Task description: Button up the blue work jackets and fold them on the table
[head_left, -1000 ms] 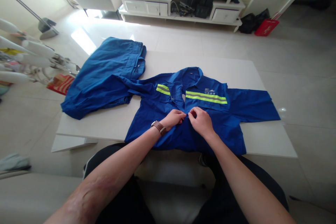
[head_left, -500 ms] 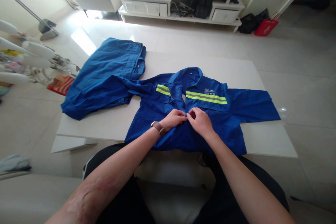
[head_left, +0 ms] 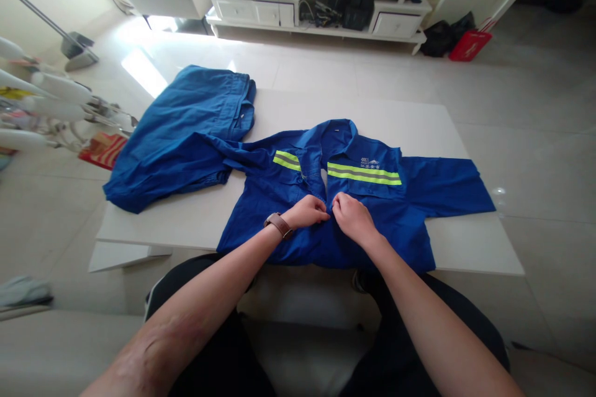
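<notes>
A blue work shirt (head_left: 395,211) with yellow-green reflective stripes lies face up on a white table (head_left: 410,118), its collar pointing away from me. My left hand (head_left: 308,211), with a brown watch on the wrist, pinches the left edge of the shirt's front opening at mid-chest. My right hand (head_left: 352,217) pinches the right edge just beside it, so the fingertips of both hands nearly meet. Both hands are closed on the fabric. The shirt's hem hangs over the table's near edge above my lap.
Blue trousers (head_left: 181,130) lie on the table's left end, partly hanging off. A drying rack (head_left: 51,105) stands at the far left. A white media cabinet (head_left: 316,0) and a red bag (head_left: 468,46) are at the back of the tiled floor.
Both hands stay pinched together at the shirt's front opening with only small finger movements. The view has shifted slightly.
</notes>
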`<state>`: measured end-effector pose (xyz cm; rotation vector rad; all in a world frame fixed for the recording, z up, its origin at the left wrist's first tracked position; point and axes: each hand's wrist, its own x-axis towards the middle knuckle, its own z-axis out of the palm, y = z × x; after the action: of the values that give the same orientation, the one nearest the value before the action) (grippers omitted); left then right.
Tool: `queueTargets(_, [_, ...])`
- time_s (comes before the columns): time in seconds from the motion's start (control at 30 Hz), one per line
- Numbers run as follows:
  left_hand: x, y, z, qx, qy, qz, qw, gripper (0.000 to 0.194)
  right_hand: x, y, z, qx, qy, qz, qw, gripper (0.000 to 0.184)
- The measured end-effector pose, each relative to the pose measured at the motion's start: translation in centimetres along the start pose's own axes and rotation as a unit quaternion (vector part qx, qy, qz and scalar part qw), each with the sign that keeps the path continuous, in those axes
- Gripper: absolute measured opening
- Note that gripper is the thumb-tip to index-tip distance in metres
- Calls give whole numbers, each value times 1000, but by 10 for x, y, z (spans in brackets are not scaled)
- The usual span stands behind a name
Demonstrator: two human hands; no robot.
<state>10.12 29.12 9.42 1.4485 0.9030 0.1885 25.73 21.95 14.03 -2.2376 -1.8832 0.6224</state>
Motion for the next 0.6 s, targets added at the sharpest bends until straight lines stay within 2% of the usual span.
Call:
queueTargets(0.13, [0, 0, -1, 47, -1, -10, 999, 14, 1, 1, -3, -3, -1, -23, 1000, 19])
queueTargets(0.23, [-5, 7, -3, 151, 56, -9, 987, 9, 3, 5, -1, -11, 29, -54, 998, 16])
queueTargets(0.3, [-10, 14, -5, 247, 126, 2, 961, 8, 3, 8, 2, -16, 37, -66, 997, 24])
queueTargets(0.37, [-16, 20, -8, 343, 192, 14, 919, 14, 3, 11, 6, -23, 22, -67, 997, 33])
queueTargets(0.43, [-20, 24, -9, 415, 231, 22, 880, 24, 2, 13, 9, -35, -8, -59, 998, 38])
queueTargets(0.5, [-22, 26, -10, 451, 225, 11, 863, 29, 1, 13, 10, -53, -39, -48, 997, 37])
queueTargets(0.6, [-24, 26, -8, 466, 191, -12, 864, 26, 0, 11, 6, -85, -68, -40, 993, 32])
